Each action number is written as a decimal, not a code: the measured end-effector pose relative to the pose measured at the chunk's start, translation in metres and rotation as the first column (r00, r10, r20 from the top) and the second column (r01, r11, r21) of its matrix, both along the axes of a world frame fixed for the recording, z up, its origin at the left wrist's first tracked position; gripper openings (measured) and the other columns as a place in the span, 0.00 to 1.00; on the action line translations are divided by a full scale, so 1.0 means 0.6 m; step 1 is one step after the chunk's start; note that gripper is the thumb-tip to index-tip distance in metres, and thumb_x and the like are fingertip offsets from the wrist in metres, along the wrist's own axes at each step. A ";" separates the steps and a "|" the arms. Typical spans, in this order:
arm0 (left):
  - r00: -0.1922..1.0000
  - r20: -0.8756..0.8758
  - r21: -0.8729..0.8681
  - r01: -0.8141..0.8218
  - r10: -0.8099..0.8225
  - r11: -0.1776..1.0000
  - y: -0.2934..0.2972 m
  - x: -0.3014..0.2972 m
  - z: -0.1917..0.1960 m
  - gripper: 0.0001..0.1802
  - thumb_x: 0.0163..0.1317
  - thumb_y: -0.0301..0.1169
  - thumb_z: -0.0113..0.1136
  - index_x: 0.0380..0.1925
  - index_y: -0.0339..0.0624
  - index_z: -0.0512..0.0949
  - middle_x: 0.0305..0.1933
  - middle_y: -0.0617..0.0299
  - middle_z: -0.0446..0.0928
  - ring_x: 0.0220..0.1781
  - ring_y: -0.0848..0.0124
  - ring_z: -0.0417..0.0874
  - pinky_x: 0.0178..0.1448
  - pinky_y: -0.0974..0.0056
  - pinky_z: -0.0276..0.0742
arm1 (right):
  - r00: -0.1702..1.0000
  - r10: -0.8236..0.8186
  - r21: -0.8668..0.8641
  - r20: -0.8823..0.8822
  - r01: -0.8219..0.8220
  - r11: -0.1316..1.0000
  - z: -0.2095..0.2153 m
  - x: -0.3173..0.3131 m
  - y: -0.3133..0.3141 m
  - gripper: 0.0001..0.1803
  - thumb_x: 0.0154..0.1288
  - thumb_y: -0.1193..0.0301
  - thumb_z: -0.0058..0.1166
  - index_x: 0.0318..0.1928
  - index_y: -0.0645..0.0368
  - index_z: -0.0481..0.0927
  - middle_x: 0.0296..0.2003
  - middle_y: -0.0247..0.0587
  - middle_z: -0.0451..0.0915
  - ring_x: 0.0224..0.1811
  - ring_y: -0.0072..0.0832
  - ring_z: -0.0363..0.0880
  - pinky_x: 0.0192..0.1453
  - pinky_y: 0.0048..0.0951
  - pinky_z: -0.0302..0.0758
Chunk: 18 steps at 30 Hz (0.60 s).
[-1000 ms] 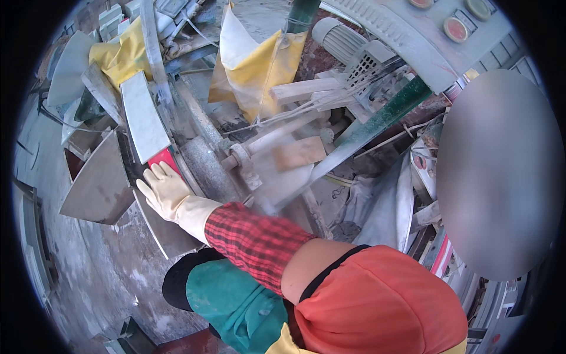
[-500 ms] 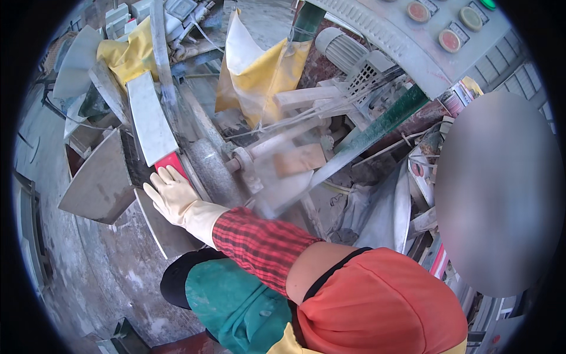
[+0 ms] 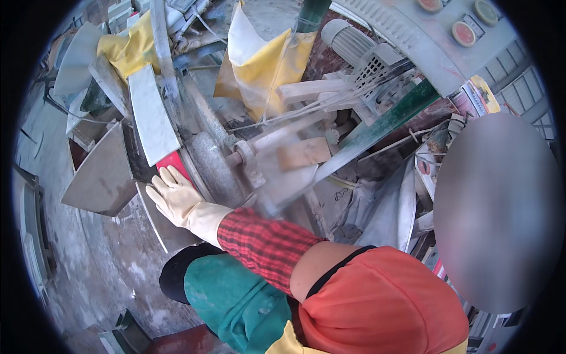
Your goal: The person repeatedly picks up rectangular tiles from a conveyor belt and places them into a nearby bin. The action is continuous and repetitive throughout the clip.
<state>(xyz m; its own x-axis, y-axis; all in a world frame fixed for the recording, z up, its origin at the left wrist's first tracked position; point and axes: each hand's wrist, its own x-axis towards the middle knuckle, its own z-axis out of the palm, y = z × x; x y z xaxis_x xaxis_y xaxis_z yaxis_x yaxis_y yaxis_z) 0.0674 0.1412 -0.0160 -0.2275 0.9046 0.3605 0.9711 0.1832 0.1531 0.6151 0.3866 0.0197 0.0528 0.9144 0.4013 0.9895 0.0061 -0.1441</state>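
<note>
My right hand (image 3: 177, 197), in a cream rubber glove, lies flat with outstretched fingers at the near end of a long white slab (image 3: 152, 115). A red piece (image 3: 173, 160) shows between the slab's end and my fingertips; I cannot tell whether I press on it. A red and black checked oversleeve (image 3: 265, 242) covers my forearm. Just right of the slab stands a grey, dusty wheel (image 3: 212, 168), joined to a shaft with a collar (image 3: 244, 154). My left hand is out of the picture.
Grey curved plates (image 3: 103, 171) stand left of the slab. Yellow sheeting (image 3: 271, 71) hangs ahead, beside a motor (image 3: 348, 42). A green beam (image 3: 407, 109) crosses at right, below a button panel (image 3: 430, 35). A blurred oval hides the far right. My green-clad leg (image 3: 236, 298) is below my arm.
My right hand stays at the slab's near end, with its fingers still stretched out. The view has shifted slightly, and the panel's green button has left the picture.
</note>
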 end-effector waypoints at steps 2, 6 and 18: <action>1.000 -0.011 -0.003 -0.006 0.006 1.000 -0.006 -0.003 0.007 0.17 0.78 0.33 0.53 0.56 0.32 0.80 0.56 0.42 0.81 0.58 0.50 0.81 0.67 0.51 0.74 | 1.000 -0.001 -0.024 0.003 0.001 1.000 -0.001 0.001 -0.003 0.29 0.74 0.57 0.48 0.71 0.51 0.72 0.66 0.43 0.72 0.76 0.49 0.61 0.83 0.49 0.50; 1.000 0.003 -0.016 -0.017 0.017 1.000 -0.019 -0.019 0.016 0.17 0.77 0.32 0.53 0.56 0.31 0.80 0.55 0.41 0.82 0.57 0.50 0.82 0.66 0.51 0.75 | 0.996 0.058 -0.104 -0.073 -0.065 0.992 -0.006 0.003 -0.011 0.31 0.75 0.62 0.39 0.75 0.57 0.65 0.72 0.53 0.67 0.79 0.57 0.55 0.85 0.53 0.43; 0.930 -0.364 0.050 0.075 -0.052 0.996 -0.042 -0.046 0.001 0.10 0.75 0.27 0.57 0.47 0.34 0.84 0.43 0.46 0.84 0.45 0.53 0.84 0.57 0.53 0.80 | 0.997 0.066 0.007 -0.027 -0.066 0.998 -0.036 -0.011 -0.025 0.28 0.75 0.60 0.45 0.71 0.53 0.71 0.68 0.47 0.70 0.78 0.54 0.57 0.84 0.52 0.45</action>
<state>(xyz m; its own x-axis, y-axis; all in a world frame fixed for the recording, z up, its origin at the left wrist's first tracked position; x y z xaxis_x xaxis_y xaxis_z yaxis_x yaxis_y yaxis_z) 0.0400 0.1160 -0.0155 -0.0141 0.8859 0.4636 0.9720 0.1209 -0.2015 0.6084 0.3716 -0.0016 0.0031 0.9138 0.4061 0.9826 0.0726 -0.1708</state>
